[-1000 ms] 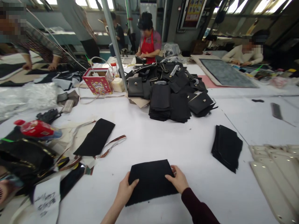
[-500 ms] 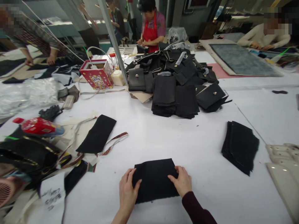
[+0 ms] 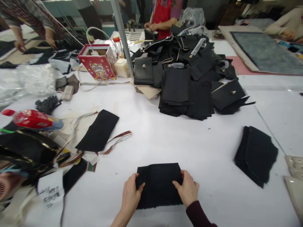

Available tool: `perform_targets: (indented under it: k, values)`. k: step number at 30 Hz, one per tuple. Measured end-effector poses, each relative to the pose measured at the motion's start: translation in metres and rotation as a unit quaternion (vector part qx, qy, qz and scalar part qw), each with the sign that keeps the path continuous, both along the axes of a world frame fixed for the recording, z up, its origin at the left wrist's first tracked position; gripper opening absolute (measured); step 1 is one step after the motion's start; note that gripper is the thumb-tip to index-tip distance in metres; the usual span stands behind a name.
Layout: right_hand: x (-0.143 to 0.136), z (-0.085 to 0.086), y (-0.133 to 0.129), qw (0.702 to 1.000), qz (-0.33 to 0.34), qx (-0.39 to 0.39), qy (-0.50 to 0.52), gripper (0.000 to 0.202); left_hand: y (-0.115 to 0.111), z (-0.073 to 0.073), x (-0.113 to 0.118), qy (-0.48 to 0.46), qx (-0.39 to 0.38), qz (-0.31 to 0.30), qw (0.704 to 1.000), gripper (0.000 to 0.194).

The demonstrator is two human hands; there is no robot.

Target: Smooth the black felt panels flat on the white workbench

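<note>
A black rectangular fabric piece (image 3: 161,187) lies in front of me on the white table. My left hand (image 3: 132,192) pinches its left edge between thumb and fingers, and a fold or crease shows at that upper left part. At the opposite edge, my right hand (image 3: 188,187) grips the same piece, thumb on top. To the right rests a stack of black pieces (image 3: 257,156), apart from my hands. Another single black piece (image 3: 98,130) lies to the left, beside a brown-and-white strip (image 3: 118,138).
Black pouches with metal clasps (image 3: 194,60) are heaped at the back, with stacked black panels (image 3: 176,85) before them. A metal pole (image 3: 123,37) stands beside a red box (image 3: 98,63). A red bottle (image 3: 35,119) lies at left. Co-workers sit or stand beyond, one in a red apron (image 3: 162,19).
The view has tilted down and shifted slightly. Both hands still hold the fabric piece, whose upper left part now looks more creased or folded.
</note>
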State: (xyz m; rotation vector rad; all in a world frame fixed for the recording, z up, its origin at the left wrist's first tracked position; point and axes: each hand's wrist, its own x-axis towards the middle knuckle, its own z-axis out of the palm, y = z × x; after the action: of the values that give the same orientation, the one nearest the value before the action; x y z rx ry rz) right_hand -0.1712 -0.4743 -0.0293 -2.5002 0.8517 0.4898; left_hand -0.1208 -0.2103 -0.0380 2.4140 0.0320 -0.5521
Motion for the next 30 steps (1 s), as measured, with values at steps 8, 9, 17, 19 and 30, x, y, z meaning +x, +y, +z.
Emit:
perform_targets:
  k: [8,9,17,19,30]
  values:
    - [0.001,0.005,0.0,0.999,-0.031,0.023,0.012,0.028,0.0,-0.004,-0.003,-0.027,-0.006,-0.027,0.999,0.02]
    - [0.001,0.005,0.0,0.999,-0.026,0.02,0.007,0.028,0.0,-0.005,-0.003,-0.029,-0.005,-0.028,0.999,0.02]
    - [-0.006,0.003,0.007,0.997,-0.053,0.049,-0.029,0.035,-0.004,-0.005,-0.002,-0.008,0.01,-0.023,1.0,0.024]
    - [-0.008,0.001,0.006,0.991,-0.095,0.087,-0.042,0.042,-0.004,-0.002,-0.002,0.006,0.011,-0.013,1.0,0.028]
    - [-0.011,-0.007,-0.009,0.983,-0.099,0.155,-0.024,0.036,-0.008,0.027,0.021,0.095,-0.07,0.046,0.992,0.042]
